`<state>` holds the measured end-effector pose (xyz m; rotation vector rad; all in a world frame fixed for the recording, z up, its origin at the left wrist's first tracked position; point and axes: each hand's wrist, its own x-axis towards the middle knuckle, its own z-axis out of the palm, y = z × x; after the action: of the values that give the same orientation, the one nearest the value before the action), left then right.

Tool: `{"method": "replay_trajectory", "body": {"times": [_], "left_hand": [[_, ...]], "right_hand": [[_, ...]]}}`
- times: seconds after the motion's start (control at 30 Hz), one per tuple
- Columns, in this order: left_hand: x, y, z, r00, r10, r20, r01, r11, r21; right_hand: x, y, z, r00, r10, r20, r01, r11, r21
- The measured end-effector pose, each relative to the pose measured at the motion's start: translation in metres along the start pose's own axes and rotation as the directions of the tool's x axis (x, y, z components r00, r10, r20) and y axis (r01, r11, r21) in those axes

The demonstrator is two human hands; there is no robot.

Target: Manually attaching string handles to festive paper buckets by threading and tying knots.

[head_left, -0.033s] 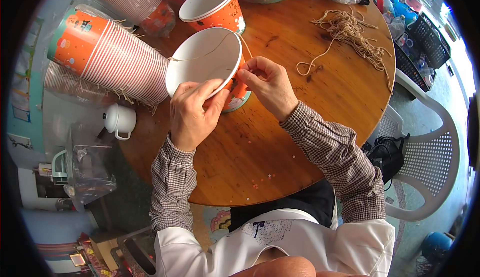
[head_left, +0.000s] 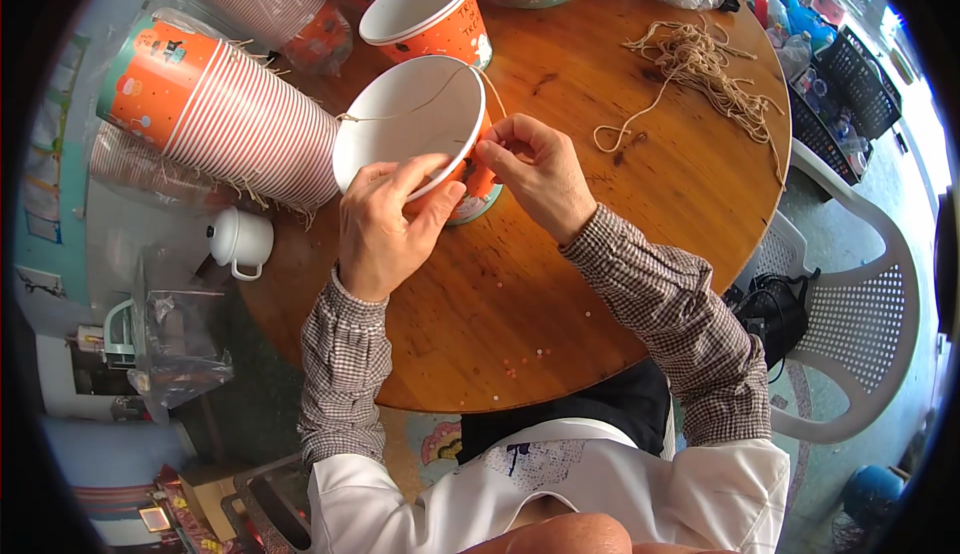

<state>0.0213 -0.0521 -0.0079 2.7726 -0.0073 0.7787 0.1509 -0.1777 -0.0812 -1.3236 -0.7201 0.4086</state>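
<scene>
A white-lined paper bucket (head_left: 400, 119) with an orange printed outside tilts toward me on the table. My left hand (head_left: 385, 224) is closed on its near rim, fingers over the edge and thumb on the outside. Thin tan cord (head_left: 497, 97) runs from the bucket's left wall, across its mouth, and loops over the far right rim. At the bucket's right side my right hand (head_left: 540, 164) pinches the cord between thumb and fingers; its tip is hidden there.
A long nested stack of buckets (head_left: 240, 114) lies at left, beside a white lidded pot (head_left: 240, 239). Another bucket (head_left: 425, 19) stands behind. Loose cord (head_left: 700, 64) is heaped at the back right of the wooden table (head_left: 540, 294). A white plastic chair (head_left: 865, 299) stands right.
</scene>
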Motion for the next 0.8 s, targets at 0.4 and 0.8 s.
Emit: {"method": "replay_trajectory", "body": {"times": [0.4,0.8], "left_hand": [[0.039,-0.029,-0.003,0.916,-0.096,0.390,0.245,0.903,-0.353],[0.031,-0.014,-0.007,0.964,0.089,0.252,-0.019,0.963,-0.268]], "right_hand": [[-0.005,-0.008,0.007,0.998,-0.055,-0.029,0.052,0.995,-0.086],[0.009,-0.019,-0.023,0.863,-0.473,-0.176,0.348,0.811,-0.470]]}}
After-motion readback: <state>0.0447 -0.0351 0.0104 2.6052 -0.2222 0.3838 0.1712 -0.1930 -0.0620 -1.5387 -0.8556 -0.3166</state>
